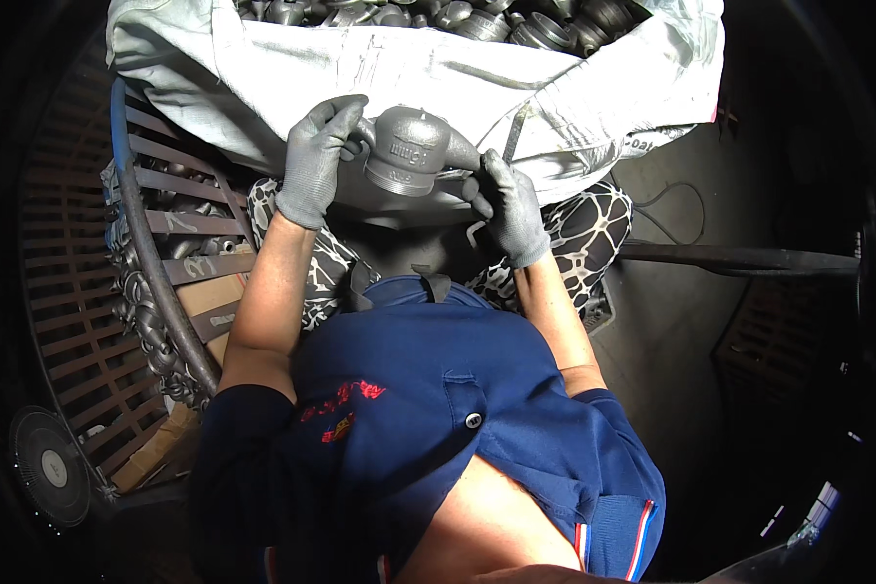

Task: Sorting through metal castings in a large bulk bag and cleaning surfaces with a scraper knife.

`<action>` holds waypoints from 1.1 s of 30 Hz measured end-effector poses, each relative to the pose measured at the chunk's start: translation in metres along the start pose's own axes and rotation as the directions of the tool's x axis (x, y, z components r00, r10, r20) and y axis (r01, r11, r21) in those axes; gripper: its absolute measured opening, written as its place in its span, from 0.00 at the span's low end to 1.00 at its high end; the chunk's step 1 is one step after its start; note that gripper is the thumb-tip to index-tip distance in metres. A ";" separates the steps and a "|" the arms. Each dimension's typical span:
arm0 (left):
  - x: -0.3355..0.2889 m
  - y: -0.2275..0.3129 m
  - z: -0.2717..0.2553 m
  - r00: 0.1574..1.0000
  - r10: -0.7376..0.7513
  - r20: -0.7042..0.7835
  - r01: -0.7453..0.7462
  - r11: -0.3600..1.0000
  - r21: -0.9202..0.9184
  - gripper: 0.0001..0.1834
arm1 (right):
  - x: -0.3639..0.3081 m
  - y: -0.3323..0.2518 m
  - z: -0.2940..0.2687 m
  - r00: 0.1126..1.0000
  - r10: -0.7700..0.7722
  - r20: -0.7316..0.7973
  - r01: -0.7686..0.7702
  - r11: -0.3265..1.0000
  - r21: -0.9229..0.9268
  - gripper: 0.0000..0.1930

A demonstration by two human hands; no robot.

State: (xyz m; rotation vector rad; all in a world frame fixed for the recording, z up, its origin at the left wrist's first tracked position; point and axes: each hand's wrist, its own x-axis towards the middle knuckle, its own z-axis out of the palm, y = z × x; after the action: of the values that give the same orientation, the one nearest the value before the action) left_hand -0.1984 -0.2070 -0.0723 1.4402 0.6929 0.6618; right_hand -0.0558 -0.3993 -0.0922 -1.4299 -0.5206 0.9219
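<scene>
A grey cast-metal housing (406, 146), rounded with a ribbed collar and side pipes, is held up in front of the white sack. My left hand (316, 156), in a grey knit glove, is closed on its left pipe stub. My right hand (508, 206), gloved alike with darkened fingers, is curled by the end of its right pipe. A narrow dark metal bar (517, 134) rises from the right hand, and a bent thin end shows below the fingers. How the fingers wrap round the bar is partly hidden.
Several dark metal castings (482, 24) fill the open white sack (409, 68) ahead. At left stands a slatted metal crate (146, 234) holding more metal parts. A round fan (54, 467) is at lower left. A dark bar (730, 257) and a cable (699, 219) lie at right.
</scene>
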 end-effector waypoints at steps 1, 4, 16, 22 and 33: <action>0.000 0.001 0.000 1.000 -0.015 0.010 0.015 1.000 -0.026 0.17 | -0.001 -0.002 0.001 1.000 -0.029 0.008 0.029 0.999 -0.027 0.26; -0.001 0.007 0.002 0.999 -0.035 0.027 0.037 0.997 -0.064 0.16 | 0.000 0.000 0.002 0.998 -0.069 0.013 0.070 0.996 -0.056 0.28; 0.014 0.059 -0.023 0.945 0.280 0.169 -0.293 0.954 0.058 0.08 | 0.001 -0.009 0.022 0.985 0.059 0.163 -0.073 0.994 0.085 0.28; 0.062 0.140 -0.163 0.903 0.374 -0.213 -0.365 0.928 0.081 0.10 | 0.012 -0.003 0.007 0.983 0.032 0.181 -0.062 0.985 0.163 0.20; -0.055 0.003 -0.466 0.429 0.259 -0.865 0.028 0.954 0.299 0.23 | 0.026 0.036 -0.004 0.978 0.100 0.185 -0.117 0.990 0.081 0.20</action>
State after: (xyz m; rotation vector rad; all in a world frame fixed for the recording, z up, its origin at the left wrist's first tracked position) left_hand -0.5901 0.0512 -0.0725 1.2998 1.5966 1.5657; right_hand -0.0461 -0.3848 -0.1335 -1.3093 -0.5319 1.1564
